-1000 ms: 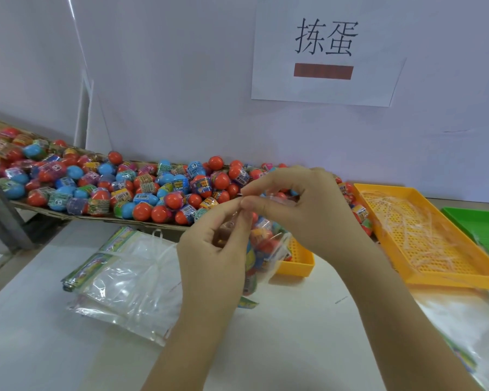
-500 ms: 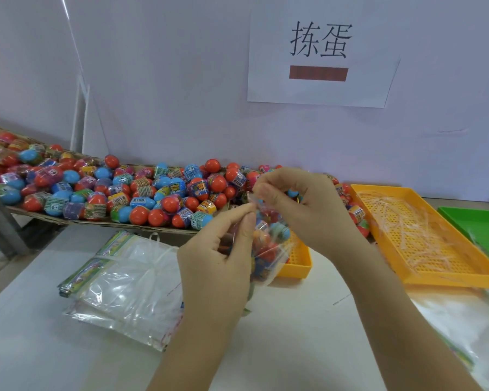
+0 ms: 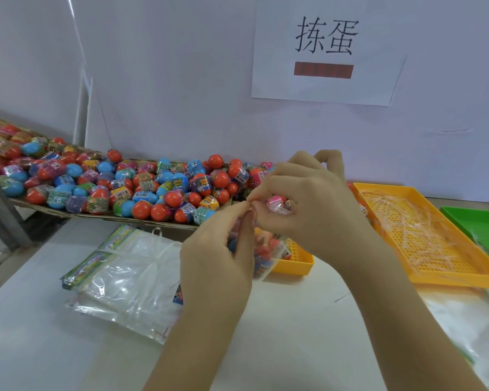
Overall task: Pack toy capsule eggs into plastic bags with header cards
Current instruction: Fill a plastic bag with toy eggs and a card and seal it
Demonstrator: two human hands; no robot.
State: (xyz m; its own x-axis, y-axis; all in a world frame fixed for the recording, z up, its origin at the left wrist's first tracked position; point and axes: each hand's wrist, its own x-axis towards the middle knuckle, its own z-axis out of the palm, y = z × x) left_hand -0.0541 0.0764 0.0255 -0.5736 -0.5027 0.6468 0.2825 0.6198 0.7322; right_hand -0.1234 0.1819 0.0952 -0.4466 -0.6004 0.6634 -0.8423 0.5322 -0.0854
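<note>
Two hands meet at centre frame above the tabletop (image 3: pixel 294 334); the left hand (image 3: pixel 215 258) and right hand (image 3: pixel 308 204) bring their fingers (image 3: pixel 242 218) tip to tip, pinching the mouth of a filled plastic bag (image 3: pixel 266 258); the bag hangs just below the pinch, its long axis roughly upright, partly hidden behind the left hand, which is nearer its body; loose capsule eggs (image 3: pixel 141 190) heap at centre left; empty bags with header cards (image 3: pixel 124 280) lie at lower left, apparently awaiting filling.

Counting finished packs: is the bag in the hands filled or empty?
Filled: coloured eggs show through the bag, pinched at its top by the left hand and right hand.
</note>
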